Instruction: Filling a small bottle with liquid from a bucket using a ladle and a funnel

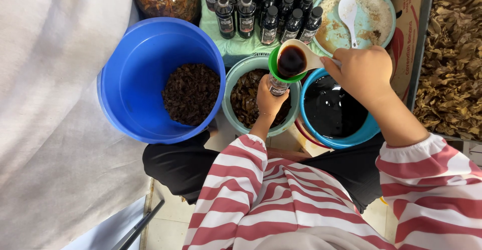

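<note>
Green funnel [282, 74] sits in a small bottle [276, 86] gripped by the left hand [271, 98] over the teal bowl [232, 84] of dark leaves. Just right of that bowl, the right hand [360, 71] holds a ladle [296, 59] of dark liquid at the funnel, above a blue bowl [362, 134] of the same liquid.

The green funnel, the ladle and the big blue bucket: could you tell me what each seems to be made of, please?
Funnel: probably plastic, with a solid bright green, smooth rim. Ladle, held in the right hand: looks like cream plastic with a glossy, thin wall, though melamine cannot be excluded. Blue bucket: plastic, uniformly coloured, with a soft sheen on its moulded wall.
</note>
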